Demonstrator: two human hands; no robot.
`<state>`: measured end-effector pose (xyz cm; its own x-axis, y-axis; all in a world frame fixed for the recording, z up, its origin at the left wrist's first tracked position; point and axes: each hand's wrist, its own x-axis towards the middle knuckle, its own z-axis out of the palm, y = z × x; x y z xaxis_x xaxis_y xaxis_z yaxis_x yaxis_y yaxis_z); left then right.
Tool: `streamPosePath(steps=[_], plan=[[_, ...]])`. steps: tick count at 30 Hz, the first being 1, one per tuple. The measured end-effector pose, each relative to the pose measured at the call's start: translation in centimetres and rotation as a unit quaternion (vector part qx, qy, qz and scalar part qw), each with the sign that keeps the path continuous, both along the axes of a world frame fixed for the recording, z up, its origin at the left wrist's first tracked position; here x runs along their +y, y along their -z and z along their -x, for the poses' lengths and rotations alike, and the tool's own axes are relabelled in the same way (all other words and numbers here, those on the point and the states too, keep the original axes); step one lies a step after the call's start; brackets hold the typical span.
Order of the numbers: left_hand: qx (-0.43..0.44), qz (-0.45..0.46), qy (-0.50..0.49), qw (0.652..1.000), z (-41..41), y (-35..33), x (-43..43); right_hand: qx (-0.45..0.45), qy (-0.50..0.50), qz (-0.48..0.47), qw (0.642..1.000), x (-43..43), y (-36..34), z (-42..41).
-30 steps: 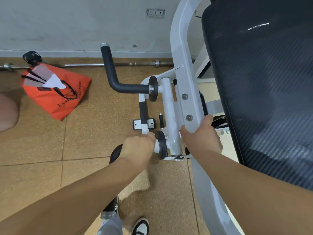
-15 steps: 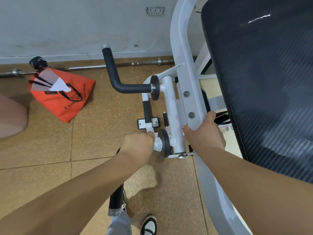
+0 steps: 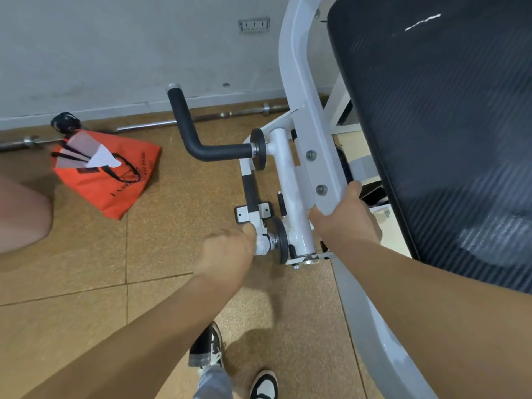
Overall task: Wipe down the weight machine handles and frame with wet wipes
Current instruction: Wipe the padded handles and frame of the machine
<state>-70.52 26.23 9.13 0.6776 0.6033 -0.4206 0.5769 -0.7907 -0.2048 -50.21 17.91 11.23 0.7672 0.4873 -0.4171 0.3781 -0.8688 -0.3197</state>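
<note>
The white weight machine frame (image 3: 299, 90) runs down the middle, with a black padded seat back (image 3: 449, 133) on its right. A bent black foam handle (image 3: 195, 139) sticks out to the left. My left hand (image 3: 227, 254) grips a white wet wipe (image 3: 263, 246) wrapped round the near end of a lower handle, right next to a black disc (image 3: 280, 239). That lower handle's free end (image 3: 201, 349) shows below my forearm. My right hand (image 3: 345, 220) grips the edge of the white frame bar just below two bolts.
An orange bag (image 3: 106, 174) lies on the brown tiled floor at the left. A steel barbell (image 3: 161, 125) lies along the grey wall. My black and white shoes (image 3: 263, 384) stand at the bottom. Part of another person shows at the left edge (image 3: 20, 214).
My left hand with the wipe has stayed at the lower handle's inner end beside the disc, shifting only slightly. My right hand has kept its hold on the frame. The view has shifted a little.
</note>
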Motion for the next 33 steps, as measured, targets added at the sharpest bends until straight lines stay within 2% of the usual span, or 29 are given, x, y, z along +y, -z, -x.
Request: streamPosePath(steps=[1,2,3,5,7,8,9,10,11,12,13,14,17,19,20,22,23,24,25,26,28,30,31,33], plan=[[-0.003,0.056,-0.038,0.998,-1.0,-0.1,1.2,0.000,0.002,-0.004,1.000,0.0,0.1,-0.1],[0.016,0.154,-0.089,0.984,-1.7,0.2,2.3,0.000,0.003,-0.005,1.000,-0.1,0.2,-0.1],[0.036,0.255,-0.124,0.958,-2.3,0.1,3.2,0.000,0.002,-0.005,1.000,-0.1,0.2,-0.1],[0.071,0.431,-0.167,0.884,-3.0,-0.3,5.4,-0.005,-0.001,-0.005,1.000,-0.1,0.3,-0.1],[0.082,0.504,-0.204,0.835,-2.9,-0.6,6.1,-0.011,-0.004,-0.001,1.000,0.0,0.3,0.0],[0.074,0.497,-0.208,0.839,-2.8,-0.7,5.9,-0.011,-0.004,0.003,1.000,0.0,0.4,0.0],[0.057,0.457,-0.201,0.865,-2.7,-0.3,5.4,-0.011,-0.003,0.008,1.000,0.0,0.5,-0.1],[0.027,0.380,-0.181,0.907,-2.4,0.0,4.5,-0.011,-0.001,0.010,1.000,0.0,0.6,-0.2],[-0.001,0.263,-0.145,0.954,-1.6,0.0,3.3,-0.010,0.001,0.011,1.000,0.0,0.6,-0.2],[-0.010,0.142,-0.107,0.984,-0.6,-0.1,1.7,-0.010,0.001,0.010,1.000,0.1,0.5,-0.1],[-0.013,0.055,-0.080,0.995,0.4,-0.2,0.2,-0.010,0.001,0.010,1.000,0.2,0.4,-0.1],[-0.020,0.018,-0.073,0.997,1.2,-0.4,-0.9,-0.011,0.001,0.010,1.000,0.1,0.4,0.0],[-0.022,0.028,-0.081,0.996,1.0,-0.7,-0.6,-0.018,0.003,0.008,1.000,-0.1,0.5,0.0],[-0.001,0.122,-0.126,0.984,-0.3,-0.6,1.6,-0.018,0.000,0.002,1.000,-0.1,0.5,0.0],[0.010,0.213,-0.153,0.965,-0.7,-0.6,2.7,-0.017,0.000,-0.003,1.000,-0.1,0.4,0.0],[0.032,0.381,-0.195,0.903,-1.4,-1.0,4.5,-0.017,-0.003,-0.014,1.000,-0.2,0.3,0.1],[0.026,0.422,-0.211,0.881,-1.5,-1.1,5.0,-0.018,-0.005,-0.020,1.000,-0.3,0.2,0.1],[0.015,0.426,-0.219,0.877,-1.6,-1.1,5.2,-0.019,-0.005,-0.026,0.999,-0.3,0.0,0.2],[0.003,0.401,-0.217,0.890,-1.4,-1.2,4.9,-0.021,-0.005,-0.031,0.999,-0.4,-0.1,0.3],[-0.012,0.343,-0.201,0.917,-1.1,-1.1,4.1,-0.023,-0.005,-0.035,0.999,-0.5,-0.3,0.5],[-0.042,0.163,-0.144,0.975,0.2,-1.0,1.7,-0.025,-0.009,-0.043,0.999,-0.5,-0.6,0.9],[-0.056,0.043,-0.106,0.992,2.1,-0.9,-1.0,-0.016,-0.002,-0.046,0.999,-0.6,-1.4,1.1],[-0.073,0.014,-0.097,0.993,3.0,-0.9,-2.2,-0.004,0.006,-0.050,0.999,-0.8,-1.9,1.1],[-0.111,0.012,-0.092,0.989,4.6,-1.0,-3.7,0.039,0.018,-0.075,0.996,-1.8,-2.6,1.7]])
